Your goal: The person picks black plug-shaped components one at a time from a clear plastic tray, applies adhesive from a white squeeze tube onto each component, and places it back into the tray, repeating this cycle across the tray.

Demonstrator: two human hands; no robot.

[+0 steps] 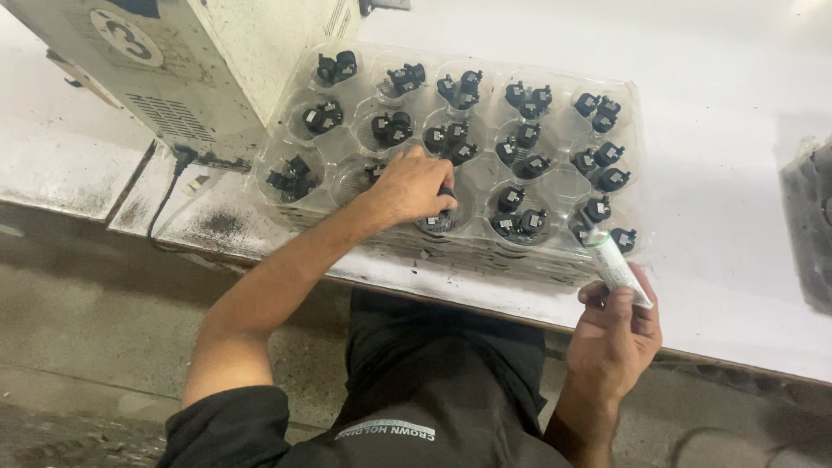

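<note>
Right hand: nearest the viewer, the right hand [612,328] is clenched around a slim white tube [612,260], its dark tip pointing up toward the near right corner of the tray.
Tube: looks light and a little soft-walled, likely to give under a squeeze; it is gripped low on the body, thumb across the front.
Left hand: the left hand [409,186] reaches over the tray's near row, fingers curled down on a small black part [440,218] in a pocket; how firmly it grips cannot be told, since the fingers cover most of it.
Black part: appears to be hard moulded plastic, small and light, best pinched by its sides between fingertips.
Tray: a clear plastic tray [555,130] with round pockets lies on the white table [728,104], stacked on more like it; thin and flexible by the look of it, apt to bend if lifted by one edge.
Other parts: black pieces [529,100] sit in most pockets, some in pairs.
Far left: a grey machine housing [173,61] stands just beside the tray.
</note>
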